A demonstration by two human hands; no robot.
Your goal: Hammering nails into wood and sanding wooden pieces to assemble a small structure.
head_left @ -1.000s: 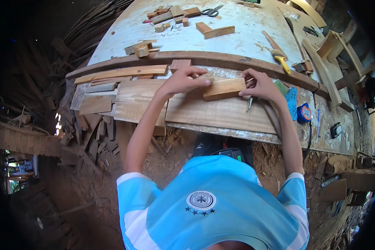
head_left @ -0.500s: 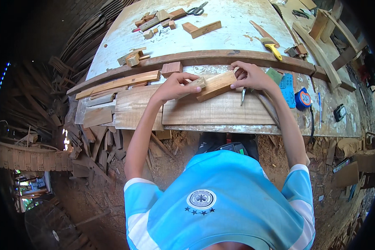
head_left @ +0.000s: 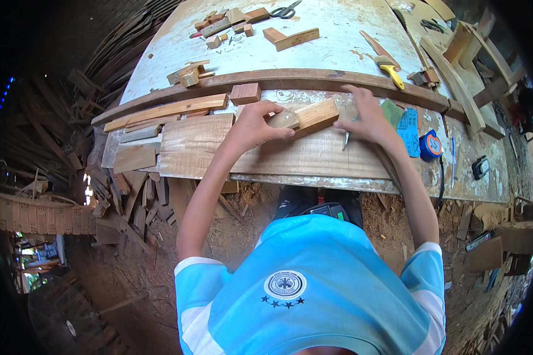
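My left hand point(head_left: 256, 127) grips a small, greyish wooden block point(head_left: 286, 119) between thumb and fingers, with a dark dot on its face. Against its right side sits a longer, paler wooden block point(head_left: 317, 116), tilted up toward the right; whether the two are joined I cannot tell. Just beyond the longer block's right end is my right hand point(head_left: 364, 118), fingers and thumb spread, holding nothing. Under both hands lies a wide, light brown board point(head_left: 314, 160) along the near table edge. A thin pointed metal tool point(head_left: 345, 141) shows below my right thumb.
A long dark beam point(head_left: 290, 77) crosses the table behind my hands, with a reddish block point(head_left: 245, 93) against it. Rightward lie blue sandpaper point(head_left: 407, 127), a blue tape measure point(head_left: 430, 145) and a yellow-handled brush point(head_left: 392, 76). Scissors point(head_left: 285, 10) and several wood offcuts point(head_left: 216, 25) are farther back.
My right hand has let go of the longer block's right end and opened, moving slightly right. My left hand has shifted a little right with the small block.
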